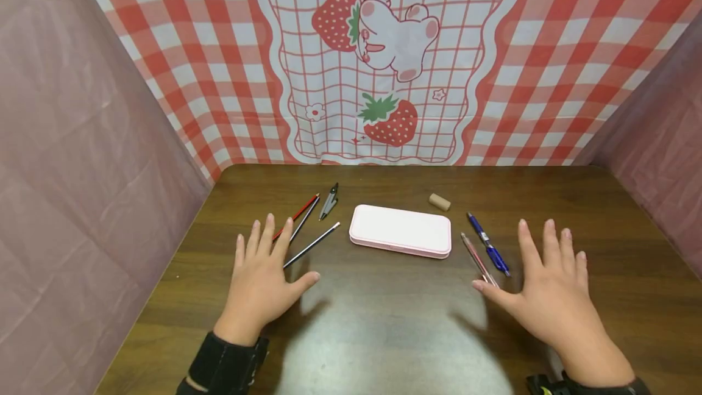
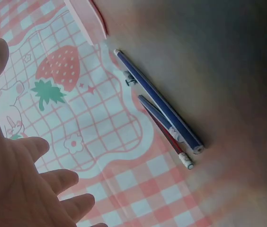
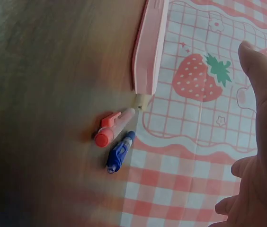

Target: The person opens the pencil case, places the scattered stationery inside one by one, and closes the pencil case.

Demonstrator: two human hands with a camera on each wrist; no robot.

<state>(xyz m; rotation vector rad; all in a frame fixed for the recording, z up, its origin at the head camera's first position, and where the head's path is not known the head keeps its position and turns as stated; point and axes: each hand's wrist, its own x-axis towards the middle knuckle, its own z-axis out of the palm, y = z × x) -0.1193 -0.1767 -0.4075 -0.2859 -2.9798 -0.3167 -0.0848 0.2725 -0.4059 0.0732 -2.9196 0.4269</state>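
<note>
In the head view my left hand [image 1: 260, 285] is held over the table with fingers spread and nothing in it. Just beyond its fingertips lie a red pencil [image 1: 303, 207], a dark pencil [image 1: 304, 219], a second dark pencil [image 1: 314, 244] and a grey compass [image 1: 328, 202]. My right hand [image 1: 554, 291], also spread and holding nothing, hovers at the right. Beside its thumb are a pink pen [image 1: 476, 255] and a blue pen [image 1: 487, 242]. Between the hands, a flat white pencil case [image 1: 400, 230] with pink edges lies closed.
A small tan cylinder [image 1: 439, 202] lies behind the case's right end. The brown wooden table [image 1: 373, 334] ends at a red checked strawberry cloth [image 1: 219, 66] hanging behind it. Pale pink curtains [image 1: 82, 169] hang on both sides.
</note>
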